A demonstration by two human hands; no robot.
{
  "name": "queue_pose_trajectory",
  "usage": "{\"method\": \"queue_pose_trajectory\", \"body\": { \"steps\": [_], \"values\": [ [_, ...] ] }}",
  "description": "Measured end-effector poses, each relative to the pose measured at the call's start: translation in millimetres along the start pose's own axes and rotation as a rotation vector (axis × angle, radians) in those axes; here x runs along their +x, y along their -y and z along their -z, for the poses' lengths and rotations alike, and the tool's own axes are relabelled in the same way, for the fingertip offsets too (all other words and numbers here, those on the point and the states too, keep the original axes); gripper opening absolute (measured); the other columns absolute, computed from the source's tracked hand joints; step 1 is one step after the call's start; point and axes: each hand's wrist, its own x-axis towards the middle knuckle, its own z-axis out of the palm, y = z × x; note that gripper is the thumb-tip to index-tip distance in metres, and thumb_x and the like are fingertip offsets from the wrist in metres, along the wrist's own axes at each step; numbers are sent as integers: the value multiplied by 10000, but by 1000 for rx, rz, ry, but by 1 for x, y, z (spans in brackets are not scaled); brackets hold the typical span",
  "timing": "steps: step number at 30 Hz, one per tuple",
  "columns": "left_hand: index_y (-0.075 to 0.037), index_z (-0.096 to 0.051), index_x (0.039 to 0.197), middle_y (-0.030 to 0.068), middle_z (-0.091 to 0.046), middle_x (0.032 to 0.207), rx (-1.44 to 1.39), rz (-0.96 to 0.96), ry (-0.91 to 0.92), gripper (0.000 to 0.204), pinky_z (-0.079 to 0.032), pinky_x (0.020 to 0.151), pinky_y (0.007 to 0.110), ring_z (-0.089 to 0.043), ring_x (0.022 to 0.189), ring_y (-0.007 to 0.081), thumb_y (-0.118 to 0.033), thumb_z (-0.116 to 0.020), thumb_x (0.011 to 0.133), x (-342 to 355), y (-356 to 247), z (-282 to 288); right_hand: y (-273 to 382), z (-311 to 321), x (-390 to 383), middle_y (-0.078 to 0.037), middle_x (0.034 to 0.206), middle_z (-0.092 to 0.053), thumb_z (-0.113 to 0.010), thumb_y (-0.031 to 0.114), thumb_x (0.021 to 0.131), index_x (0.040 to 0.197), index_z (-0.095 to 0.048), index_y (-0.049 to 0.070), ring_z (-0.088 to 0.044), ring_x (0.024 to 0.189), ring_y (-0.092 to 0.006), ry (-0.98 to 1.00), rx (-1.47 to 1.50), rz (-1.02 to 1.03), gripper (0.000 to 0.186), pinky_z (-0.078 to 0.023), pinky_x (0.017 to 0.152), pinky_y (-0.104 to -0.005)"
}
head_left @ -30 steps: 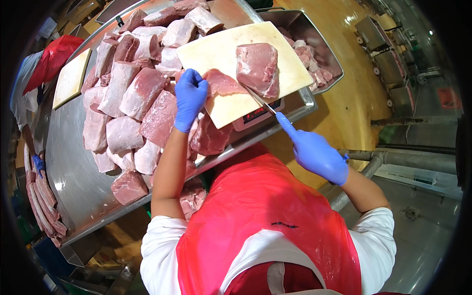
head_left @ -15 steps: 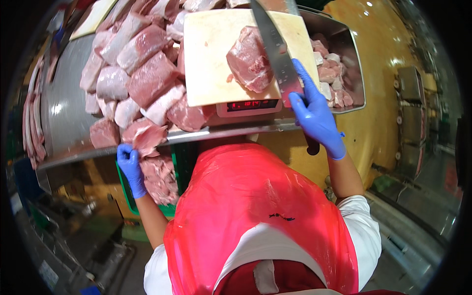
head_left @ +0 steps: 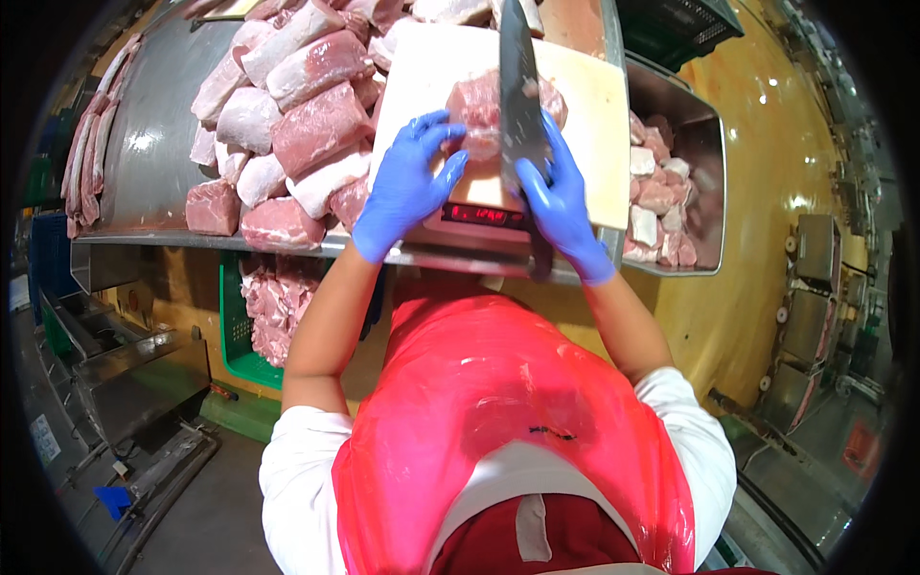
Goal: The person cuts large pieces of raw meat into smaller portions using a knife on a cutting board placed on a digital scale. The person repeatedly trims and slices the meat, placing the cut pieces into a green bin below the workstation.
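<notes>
My right hand (head_left: 561, 201), in a blue glove, grips a large knife (head_left: 518, 91). Its broad blade points away from me and crosses over a pink piece of meat (head_left: 471, 103) on the white cutting board (head_left: 599, 125), hiding part of the meat. At the near left side of that piece is my left hand (head_left: 402, 182), also blue-gloved, with thumb and fingers apart. Its fingertips are close to the meat; whether they touch it I cannot tell. Under the board's near edge sits a scale (head_left: 470, 230) with a lit red display.
Several large meat pieces (head_left: 316, 129) are heaped left of the board on the steel table (head_left: 144, 144). A metal tub (head_left: 707, 182) of meat chunks stands at the right. Below the table edge, a green crate (head_left: 230, 316) holds meat trimmings. Long strips (head_left: 96, 134) lie far left.
My left hand has left the floppy slice it held above the green crate and come right to the board. The knife has shifted left over the meat, its blade now more upright in view.
</notes>
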Motion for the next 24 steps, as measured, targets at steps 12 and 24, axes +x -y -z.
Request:
{"method": "queue_pose_trajectory", "body": {
  "steps": [12, 24],
  "values": [
    [-99, -672, 929, 90, -657, 994, 197, -231, -71, 215, -503, 839, 428, -616, 952, 309, -47, -781, 751, -6, -1, -25, 44, 11, -27, -274, 963, -659, -504, 78, 977, 1607, -243, 207, -647, 863, -461, 284, -846, -69, 694, -506, 785, -539],
    [-88, -668, 1038, 148, -611, 1121, 229, -158, -34, 300, -500, 886, 427, -590, 989, 341, -52, -751, 751, 0, -34, -21, 124, 96, -113, -222, 1005, -682, -517, 23, 947, 1580, -344, 243, -674, 834, -433, 157, -1128, -204, 692, -538, 743, -524]
  ]
}}
